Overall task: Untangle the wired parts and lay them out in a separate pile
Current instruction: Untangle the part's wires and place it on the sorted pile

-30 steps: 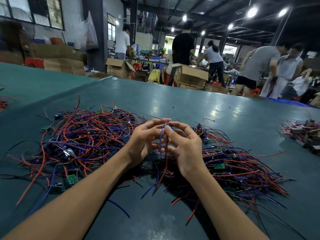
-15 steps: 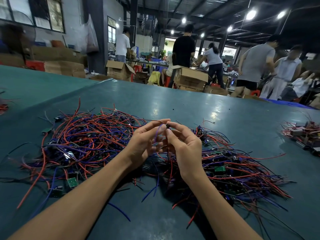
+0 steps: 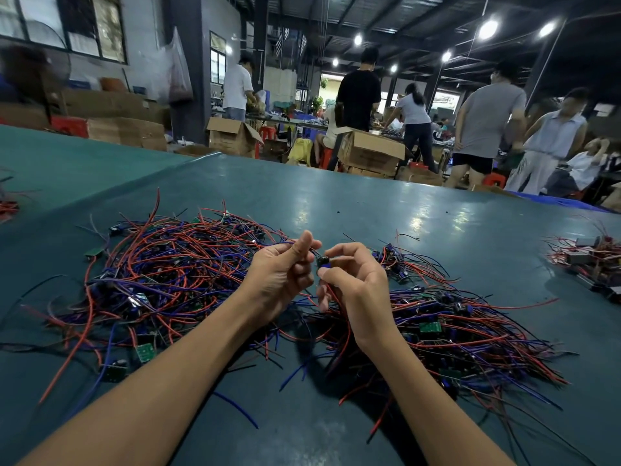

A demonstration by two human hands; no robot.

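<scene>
From my seat, the big tangle of red and blue wires [image 3: 158, 280] sprawls at nine o'clock on the green counter [image 3: 369, 210]. At centre my left hand [image 3: 279, 274] is curled closed, thumb up, pinching a thin dark wire. Just to its right, my right hand [image 3: 356, 284] pinches a small black part [image 3: 323, 261] between thumb and forefinger, red leads trailing down under the palm. The two hands are slightly apart with the wire taut between them. At three o'clock lies a second spread of wires and small green boards [image 3: 470, 331]; I judge that is the laid-out pile. The risk: pulling harder could snap a lead off the part, or the trailing leads could snag and drag neighbours along.
</scene>
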